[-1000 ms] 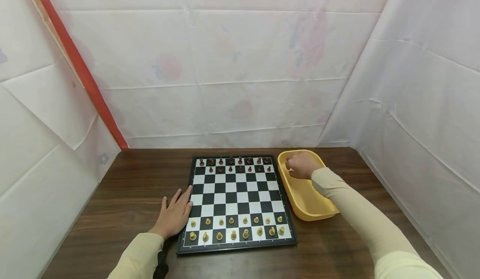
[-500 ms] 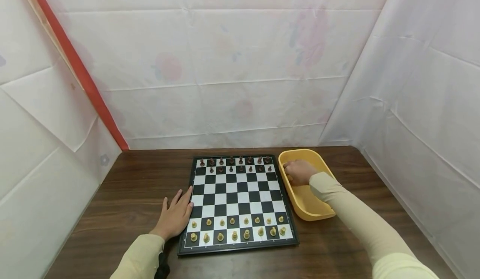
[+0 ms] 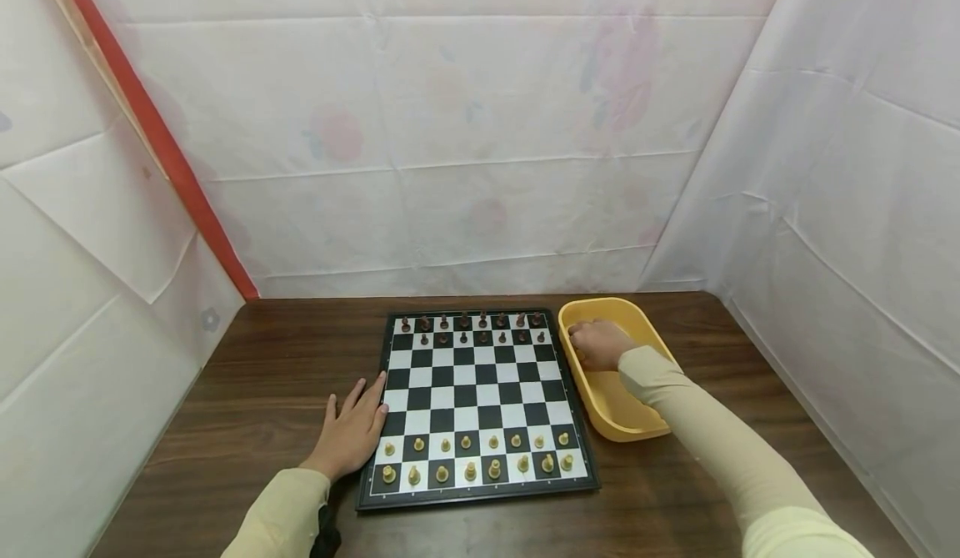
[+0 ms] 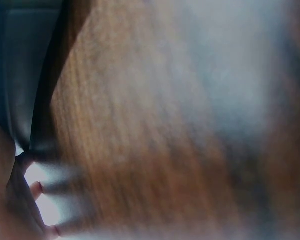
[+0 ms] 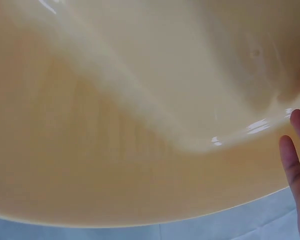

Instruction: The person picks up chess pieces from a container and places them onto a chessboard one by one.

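Note:
A chessboard [image 3: 465, 395] lies on the brown table [image 3: 262, 374]. Dark pieces [image 3: 472, 329] fill its two far rows and light pieces [image 3: 476, 458] its two near rows. My left hand [image 3: 348, 433] lies flat on the table, fingers straight, fingertips at the board's left edge. The left wrist view is blurred and shows fingertips [image 4: 37, 189] on wood beside the board's dark edge [image 4: 20, 75]. A yellow tub [image 3: 637, 433] stands right of the board. My right hand [image 3: 596, 345] is down inside its far end. Two fingers [image 5: 295, 165] show against the tub wall [image 5: 115, 125]. Anything held is hidden.
White sheeting closes in the table at the back and on both sides, with a red strip [image 3: 150, 133] at the left. Bare wood shows left of the board and in front of it.
My right hand has sunk a little lower and nearer inside the tub. The left hand and the pieces have not moved.

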